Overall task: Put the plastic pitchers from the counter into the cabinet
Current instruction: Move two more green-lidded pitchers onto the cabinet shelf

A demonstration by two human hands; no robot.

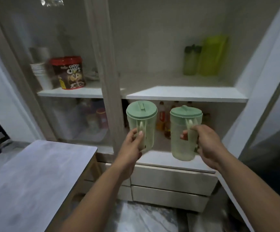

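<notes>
The cabinet [186, 94] stands open on its right half, its door [269, 67] swung out to the right; the left half sits behind a closed glass door [65, 64]. The upper shelf [177, 81] has wide bare room at its front and left, with only a green bottle [191, 60] and a lime-green container [213, 56] at the back right. The lower compartment holds sauce bottles [161, 118] at the back, with a bare front edge. The counter [35, 173] lies at lower left, well apart from both pitchers.

The left hand [132, 143] holds the left pitcher [141, 124], fingers wrapped around its handle and the thumb pressed on top. The right hand [207, 143] holds the right pitcher [184, 133] with fingers curled through its handle. Both hang in the air before the lower compartment, just under the upper shelf's edge, near each other but apart.

Each pitcher stands roughly upright, its long axis vertical, its handle facing the person. Both are translucent pale green plastic with opaque mint lids, each lid bearing a small flip tab.
</notes>
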